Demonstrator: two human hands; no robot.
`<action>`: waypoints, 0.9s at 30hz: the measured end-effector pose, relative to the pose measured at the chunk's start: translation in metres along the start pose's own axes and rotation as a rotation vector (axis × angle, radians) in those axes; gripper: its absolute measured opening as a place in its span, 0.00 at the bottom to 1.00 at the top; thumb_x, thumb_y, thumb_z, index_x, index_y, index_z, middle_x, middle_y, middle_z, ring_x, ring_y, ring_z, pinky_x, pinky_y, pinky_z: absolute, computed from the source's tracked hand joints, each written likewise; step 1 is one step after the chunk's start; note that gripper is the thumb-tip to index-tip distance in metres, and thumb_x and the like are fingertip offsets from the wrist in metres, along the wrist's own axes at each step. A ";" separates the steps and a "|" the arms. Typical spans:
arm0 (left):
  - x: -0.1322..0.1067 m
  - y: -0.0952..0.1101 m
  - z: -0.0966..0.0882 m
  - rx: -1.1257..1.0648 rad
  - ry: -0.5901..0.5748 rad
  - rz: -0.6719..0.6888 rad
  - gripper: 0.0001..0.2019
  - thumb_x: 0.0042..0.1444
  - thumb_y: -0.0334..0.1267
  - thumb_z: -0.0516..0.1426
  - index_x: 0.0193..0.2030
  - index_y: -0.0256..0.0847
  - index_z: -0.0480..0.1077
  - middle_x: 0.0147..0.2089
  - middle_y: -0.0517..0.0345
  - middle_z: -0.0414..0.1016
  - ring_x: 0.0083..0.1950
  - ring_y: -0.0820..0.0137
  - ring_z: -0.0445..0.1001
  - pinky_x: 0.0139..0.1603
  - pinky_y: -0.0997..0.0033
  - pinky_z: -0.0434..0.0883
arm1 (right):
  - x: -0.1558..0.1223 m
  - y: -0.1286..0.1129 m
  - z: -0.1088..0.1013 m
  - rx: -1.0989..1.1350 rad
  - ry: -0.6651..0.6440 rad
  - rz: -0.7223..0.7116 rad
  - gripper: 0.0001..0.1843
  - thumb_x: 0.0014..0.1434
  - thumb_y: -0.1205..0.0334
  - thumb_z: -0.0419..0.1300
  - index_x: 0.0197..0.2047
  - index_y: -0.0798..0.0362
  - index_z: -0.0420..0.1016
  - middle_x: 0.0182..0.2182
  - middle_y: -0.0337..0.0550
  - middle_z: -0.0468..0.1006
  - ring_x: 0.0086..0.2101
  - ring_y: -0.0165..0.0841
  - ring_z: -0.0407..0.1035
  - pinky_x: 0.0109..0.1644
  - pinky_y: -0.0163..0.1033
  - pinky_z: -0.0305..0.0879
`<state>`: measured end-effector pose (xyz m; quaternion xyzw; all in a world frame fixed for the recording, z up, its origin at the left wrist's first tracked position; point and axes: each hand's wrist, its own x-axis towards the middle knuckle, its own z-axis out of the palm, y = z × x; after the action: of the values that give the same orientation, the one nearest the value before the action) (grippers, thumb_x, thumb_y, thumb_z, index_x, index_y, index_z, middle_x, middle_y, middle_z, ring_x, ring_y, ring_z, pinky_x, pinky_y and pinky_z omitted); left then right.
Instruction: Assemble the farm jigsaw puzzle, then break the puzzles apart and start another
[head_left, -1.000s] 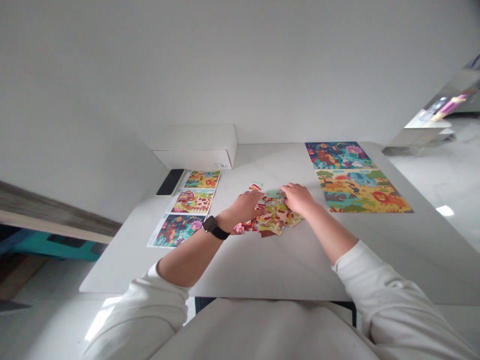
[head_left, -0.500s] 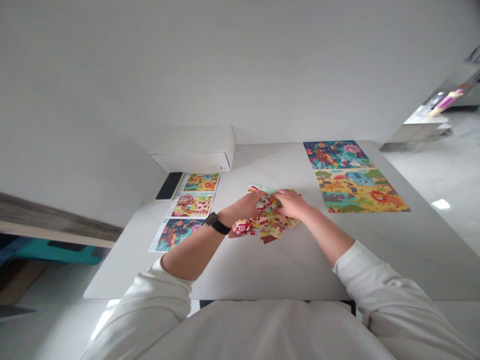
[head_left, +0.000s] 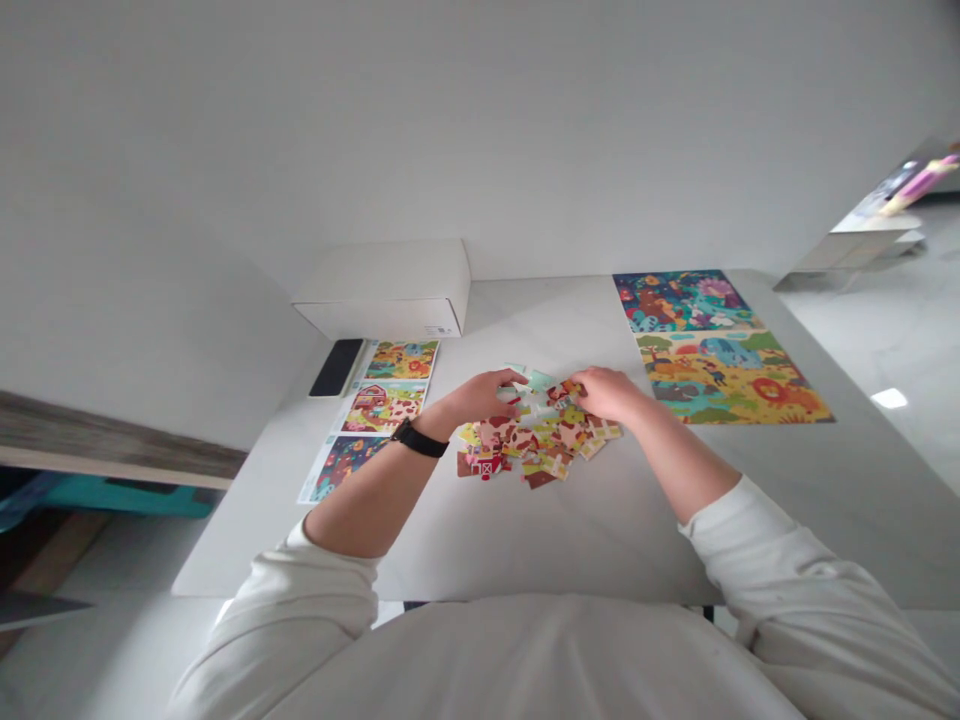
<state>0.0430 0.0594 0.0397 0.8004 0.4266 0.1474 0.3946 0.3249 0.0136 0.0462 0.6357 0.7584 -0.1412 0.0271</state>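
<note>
Puzzle pieces point(head_left: 551, 441), two hands point(head_left: 480, 398) point(head_left: 609, 393), one box point(head_left: 379, 285)

- Reaches forward with left arm point(head_left: 375, 500) and right arm point(head_left: 686, 455), slanting inward toward each other.
- Holds left hand point(head_left: 480, 398) loosely parted between thumb and fingers.
- Bends right hand point(head_left: 606, 393) inward, facing the left, fingertips partly hidden.

A plain pale grey wall point(head_left: 540, 130) fills the upper part of the frame, meeting the rear edge of a white, faintly veined surface point(head_left: 675, 520) across the centre. At the left edge runs a wood-grained band point(head_left: 97, 435) above something teal point(head_left: 112, 497). Toward the right edge, glossy pale floor point(head_left: 847, 335) carries a bright patch of reflected light point(head_left: 889, 398), below a blurred light-coloured ledge point(head_left: 862, 245).
</note>
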 end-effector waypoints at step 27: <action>-0.037 0.046 0.059 0.695 -0.092 0.109 0.22 0.63 0.48 0.64 0.61 0.42 0.77 0.59 0.44 0.78 0.60 0.50 0.77 0.65 0.51 0.71 | -0.003 -0.025 -0.001 0.010 -0.109 -0.297 0.11 0.64 0.65 0.66 0.49 0.49 0.85 0.49 0.50 0.85 0.48 0.42 0.77 0.50 0.39 0.66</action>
<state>0.0808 -0.0150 0.0401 0.9141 0.3899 -0.0218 0.1091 0.3017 0.0071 0.0527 0.5082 0.8408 -0.1816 0.0440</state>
